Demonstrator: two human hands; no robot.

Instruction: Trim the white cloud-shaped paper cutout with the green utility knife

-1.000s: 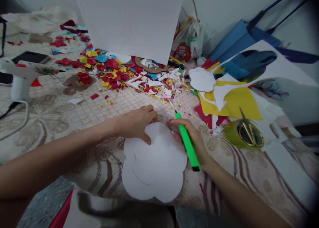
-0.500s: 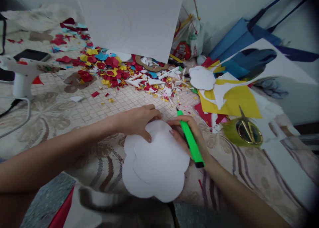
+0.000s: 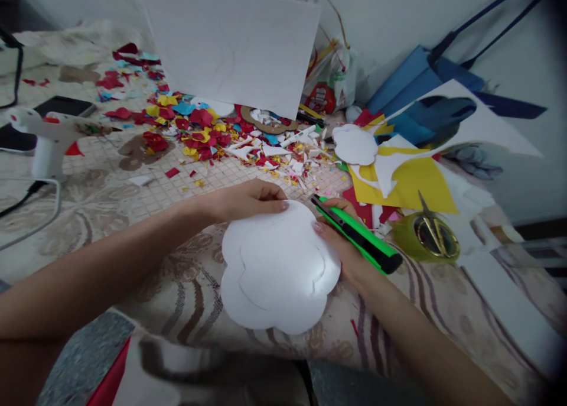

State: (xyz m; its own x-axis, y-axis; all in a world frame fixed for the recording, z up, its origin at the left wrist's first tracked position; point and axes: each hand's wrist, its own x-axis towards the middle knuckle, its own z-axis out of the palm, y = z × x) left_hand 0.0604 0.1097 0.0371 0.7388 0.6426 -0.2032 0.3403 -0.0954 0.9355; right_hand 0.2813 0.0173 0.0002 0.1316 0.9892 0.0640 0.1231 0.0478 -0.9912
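A white flower-shaped cutout (image 3: pixel 277 270) with a scalloped edge and faint curved pencil lines is held tilted above the table's near edge. My left hand (image 3: pixel 254 200) pinches its upper left rim, thumb on the face and fingers behind. At the cutout's upper right edge, my right hand (image 3: pixel 339 240) grips the sheet between thumb and fingers. The same hand also carries a green utility knife (image 3: pixel 358 231) with a black slider, lying across it and pointing up and left. I cannot tell whether the blade is out.
Colored paper scraps (image 3: pixel 199 128) are heaped across the back, below a large white sheet (image 3: pixel 234 45). A glue gun (image 3: pixel 48 137) with a cord stands left, near a phone (image 3: pixel 64 106). On the right are a tape roll (image 3: pixel 405 234) with scissors (image 3: pixel 436 234) and yellow paper (image 3: pixel 420 184).
The cutout has risen and tipped, its face now catching light. My left thumb has shifted to its top edge. The knife has rolled and swung to lie flatter in my right hand.
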